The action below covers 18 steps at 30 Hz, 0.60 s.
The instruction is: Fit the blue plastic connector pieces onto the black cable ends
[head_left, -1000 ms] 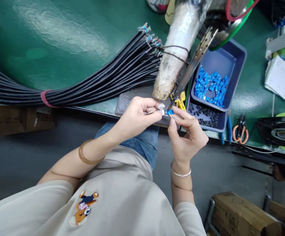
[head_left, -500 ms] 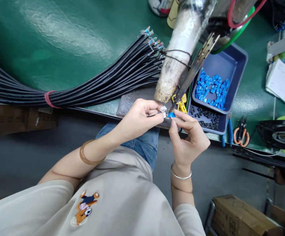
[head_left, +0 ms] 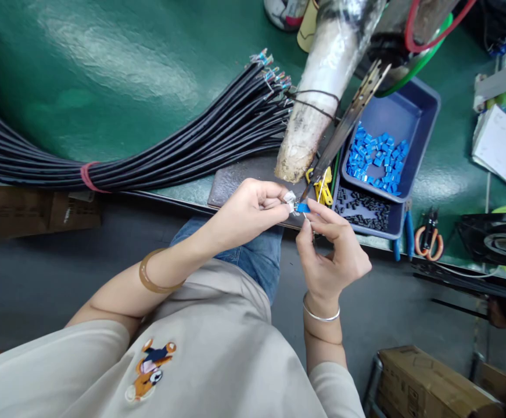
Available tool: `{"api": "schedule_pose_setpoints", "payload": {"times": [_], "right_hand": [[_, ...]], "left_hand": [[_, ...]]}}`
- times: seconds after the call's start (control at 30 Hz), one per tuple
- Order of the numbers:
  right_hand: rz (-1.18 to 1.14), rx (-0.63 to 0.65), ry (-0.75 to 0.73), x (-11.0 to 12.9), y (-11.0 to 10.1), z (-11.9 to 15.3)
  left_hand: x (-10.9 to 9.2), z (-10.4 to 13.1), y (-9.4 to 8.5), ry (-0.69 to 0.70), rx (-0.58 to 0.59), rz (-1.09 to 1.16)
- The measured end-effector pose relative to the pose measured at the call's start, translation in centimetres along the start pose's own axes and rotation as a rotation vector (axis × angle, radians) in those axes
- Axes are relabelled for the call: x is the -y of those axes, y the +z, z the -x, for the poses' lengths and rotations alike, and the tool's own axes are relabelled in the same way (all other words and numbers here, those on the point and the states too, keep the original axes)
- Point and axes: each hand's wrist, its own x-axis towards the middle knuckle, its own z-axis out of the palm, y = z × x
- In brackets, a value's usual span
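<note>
My left hand (head_left: 257, 203) pinches the stripped end of a cable, beside the small blue connector (head_left: 302, 208). The tip of a soldering iron (head_left: 337, 136) reaches down to the joint between wires and connector. My right hand (head_left: 329, 238) is just right of the connector, thumb and fingers closed on a thin pale strand (head_left: 305, 216), which looks like solder wire. A bundle of black cables (head_left: 169, 157) with bared ends lies on the green table (head_left: 117, 64), tied with a red band (head_left: 88, 176).
A white-wrapped duct (head_left: 313, 93) hangs above the hands. Right of it are a tray of blue connectors (head_left: 424, 125), a tray of black parts (head_left: 394, 226), a yellow tool (head_left: 325, 191), blue-handled pliers (head_left: 409, 232) and orange-handled cutters (head_left: 428, 241). Papers (head_left: 502, 144) lie farther right.
My right hand's thumb has shifted slightly left and down, away from the fingertips' earlier place, and more of the blue connector shows. My left hand has barely moved.
</note>
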Motion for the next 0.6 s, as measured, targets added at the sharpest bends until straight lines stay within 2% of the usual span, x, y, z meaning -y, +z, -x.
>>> {"api": "schedule_pose_setpoints", "payload": {"times": [0.13,0.27,0.6], "right_hand": [[-0.028,-0.041,0.025,0.00,-0.07,0.05],[-0.112,0.020,0.129,-0.10,-0.24,0.06],[-0.083,0.010,0.024,-0.38,0.06,-0.56]], "left_hand": [[0.06,0.26,-0.05,0.008,0.013,-0.038],[0.25,0.50,-0.11,0.026,0.031,-0.026],[0.46,0.29,0.47,0.089,-0.057,-0.049]]}}
